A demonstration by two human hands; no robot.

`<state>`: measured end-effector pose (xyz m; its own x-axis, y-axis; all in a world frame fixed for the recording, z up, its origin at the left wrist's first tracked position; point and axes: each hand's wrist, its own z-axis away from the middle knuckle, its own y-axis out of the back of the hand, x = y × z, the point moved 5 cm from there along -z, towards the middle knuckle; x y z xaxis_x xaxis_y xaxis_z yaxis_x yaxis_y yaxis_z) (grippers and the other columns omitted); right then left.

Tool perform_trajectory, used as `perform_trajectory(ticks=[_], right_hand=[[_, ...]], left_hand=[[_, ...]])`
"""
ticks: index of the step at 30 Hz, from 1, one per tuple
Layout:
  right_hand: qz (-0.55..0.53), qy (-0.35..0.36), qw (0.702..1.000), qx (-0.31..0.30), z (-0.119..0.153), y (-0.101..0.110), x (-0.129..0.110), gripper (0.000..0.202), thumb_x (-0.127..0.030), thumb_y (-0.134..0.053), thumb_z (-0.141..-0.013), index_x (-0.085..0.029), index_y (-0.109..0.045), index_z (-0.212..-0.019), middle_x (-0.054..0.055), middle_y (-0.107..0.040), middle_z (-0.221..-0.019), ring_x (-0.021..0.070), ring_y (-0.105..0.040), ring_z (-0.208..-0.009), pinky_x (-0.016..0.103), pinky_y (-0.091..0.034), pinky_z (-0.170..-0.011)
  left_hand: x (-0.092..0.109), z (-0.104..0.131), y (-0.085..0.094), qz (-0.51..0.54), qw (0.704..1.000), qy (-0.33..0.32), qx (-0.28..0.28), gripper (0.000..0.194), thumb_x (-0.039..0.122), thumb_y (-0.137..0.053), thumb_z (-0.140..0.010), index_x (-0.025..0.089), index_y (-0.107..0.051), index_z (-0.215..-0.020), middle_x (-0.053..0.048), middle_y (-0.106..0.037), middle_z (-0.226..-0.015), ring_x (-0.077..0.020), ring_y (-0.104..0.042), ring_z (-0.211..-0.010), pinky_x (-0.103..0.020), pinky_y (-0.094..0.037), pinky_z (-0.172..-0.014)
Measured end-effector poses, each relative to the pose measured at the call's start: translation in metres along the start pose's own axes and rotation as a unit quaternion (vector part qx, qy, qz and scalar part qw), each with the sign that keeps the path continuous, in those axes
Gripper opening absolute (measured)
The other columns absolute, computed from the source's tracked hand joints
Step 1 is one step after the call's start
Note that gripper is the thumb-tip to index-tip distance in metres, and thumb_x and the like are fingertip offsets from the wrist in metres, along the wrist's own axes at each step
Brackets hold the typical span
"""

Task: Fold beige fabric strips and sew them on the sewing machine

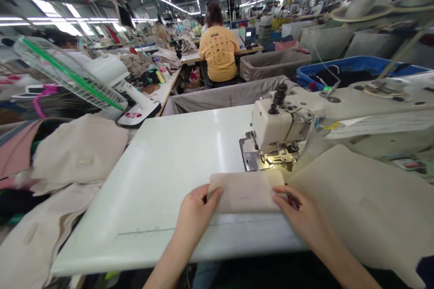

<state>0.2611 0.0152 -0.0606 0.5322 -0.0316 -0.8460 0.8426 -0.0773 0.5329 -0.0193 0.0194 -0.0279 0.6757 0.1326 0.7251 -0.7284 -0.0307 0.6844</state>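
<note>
- I can make out ruler marks (145, 232) along the counter's (162, 180) front edge, but can't read their figures.
- Print on the yellow shirt (219, 52) ahead and lines on the paper strip (383, 122) along the sewing machine (271, 122) are too small for me.
- The beige fabric piece (246, 194) lies near the counter's front edge, just before the machine's plate.
- My left hand (196, 210) has its grip pinched closed on the piece's left end; my right hand (301, 212) pinches the right end, a dark tool (293, 199) tucked within.
- A large beige panel (366, 203) crowds the right side.
- A fan (73, 72) stands beyond the far left corner.
</note>
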Motion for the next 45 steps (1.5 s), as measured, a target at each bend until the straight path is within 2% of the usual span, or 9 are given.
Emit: perform_trajectory(ticks=[4, 8, 11, 13, 14, 22, 28, 32, 45], right_hand=[[0.013, -0.002, 1.000, 0.002, 0.000, 0.000, 0.005, 0.035, -0.055, -0.062, -0.081, -0.026, -0.078, -0.093, 0.006, -0.076, -0.089, 0.0259, -0.068, -0.075, 0.037, -0.056, -0.074], [0.025, -0.010, 1.000, 0.004, 0.002, 0.000, 0.006, 0.036, -0.055, -0.061, -0.080, -0.027, -0.078, -0.093, 0.005, -0.076, -0.087, 0.0259, -0.068, -0.074, 0.037, -0.056, -0.073], [0.032, -0.016, 0.999, 0.007, 0.004, 0.001, 0.006, 0.036, -0.056, -0.060, -0.079, -0.027, -0.078, -0.092, 0.005, -0.076, -0.092, 0.0262, -0.069, -0.076, 0.037, -0.056, -0.073], [0.039, -0.017, 0.999, 0.010, 0.004, 0.002, 0.005, 0.037, -0.057, -0.059, -0.078, -0.027, -0.078, -0.090, 0.005, -0.076, -0.090, 0.0259, -0.068, -0.073, 0.037, -0.056, -0.071], [0.044, -0.018, 0.999, 0.011, 0.004, 0.002, 0.005, 0.038, -0.058, -0.059, -0.077, -0.027, -0.078, -0.090, 0.005, -0.075, -0.088, 0.0256, -0.067, -0.071, 0.037, -0.056, -0.070], [0.046, -0.013, 0.999, 0.010, 0.002, 0.005, 0.002, 0.036, -0.056, -0.062, -0.076, -0.027, -0.078, -0.089, 0.005, -0.076, -0.087, 0.0250, -0.067, -0.071, 0.035, -0.055, -0.067], [0.062, -0.015, 0.998, 0.010, 0.006, 0.004, 0.004, 0.036, -0.055, -0.061, -0.082, -0.026, -0.078, -0.095, 0.004, -0.076, -0.093, 0.0233, -0.068, -0.075, 0.031, -0.055, -0.071], [0.061, -0.014, 0.998, -0.002, 0.005, 0.003, 0.008, 0.037, -0.056, -0.062, -0.082, -0.026, -0.078, -0.096, 0.004, -0.076, -0.096, 0.0232, -0.069, -0.079, 0.029, -0.056, -0.071], [0.067, -0.007, 0.998, -0.004, 0.005, 0.004, 0.009, 0.036, -0.056, -0.062, -0.082, -0.027, -0.078, -0.094, 0.003, -0.077, -0.093, 0.0221, -0.069, -0.076, 0.027, -0.057, -0.069]], left_hand=[[-0.001, 0.003, 0.001, -0.019, 1.000, -0.018, 0.003, 0.042, 0.051, -0.047, -0.087, 0.019, -0.057, -0.062, 0.000, -0.051, -0.058, -0.0170, -0.049, -0.060, -0.027, -0.031, -0.057], [0.001, 0.004, 0.001, -0.040, 0.999, 0.000, 0.004, 0.039, 0.048, -0.046, -0.086, 0.020, -0.052, -0.060, 0.002, -0.046, -0.056, -0.0158, -0.046, -0.057, -0.027, -0.029, -0.056], [0.001, 0.007, 0.000, -0.019, 0.999, 0.020, 0.022, 0.031, 0.045, -0.047, -0.085, 0.019, -0.063, -0.093, 0.004, -0.048, -0.059, -0.0170, -0.050, -0.057, -0.027, -0.034, -0.058], [-0.001, 0.009, 0.000, 0.002, 0.999, 0.027, 0.043, 0.042, 0.044, -0.046, -0.086, 0.018, -0.055, -0.118, 0.005, -0.051, -0.063, -0.0176, -0.053, -0.057, -0.028, -0.038, -0.060], [-0.002, 0.010, 0.000, 0.010, 0.998, 0.028, 0.052, 0.044, 0.044, -0.046, -0.087, 0.018, -0.051, -0.122, 0.006, -0.051, -0.064, -0.0177, -0.054, -0.057, -0.028, -0.039, -0.060], [-0.004, 0.017, -0.001, 0.033, 0.995, 0.015, 0.088, 0.023, 0.041, -0.046, -0.092, 0.022, -0.047, -0.107, 0.005, -0.056, -0.076, -0.0144, -0.056, -0.056, -0.027, -0.043, -0.058], [0.005, 0.013, 0.001, -0.029, 0.992, -0.096, 0.073, 0.021, 0.030, -0.042, -0.096, 0.021, -0.061, -0.089, -0.003, -0.066, -0.083, -0.0190, -0.064, -0.077, -0.031, -0.050, -0.072], [0.005, 0.012, 0.001, -0.042, 0.987, -0.126, 0.086, 0.021, 0.026, -0.044, -0.096, 0.021, -0.064, -0.091, -0.003, -0.069, -0.086, -0.0198, -0.066, -0.081, -0.034, -0.053, -0.077], [0.005, 0.010, -0.001, -0.062, 0.986, -0.128, 0.083, 0.022, 0.024, -0.045, -0.098, 0.020, -0.067, -0.095, -0.003, -0.069, -0.088, -0.0192, -0.067, -0.082, -0.033, -0.053, -0.076]])
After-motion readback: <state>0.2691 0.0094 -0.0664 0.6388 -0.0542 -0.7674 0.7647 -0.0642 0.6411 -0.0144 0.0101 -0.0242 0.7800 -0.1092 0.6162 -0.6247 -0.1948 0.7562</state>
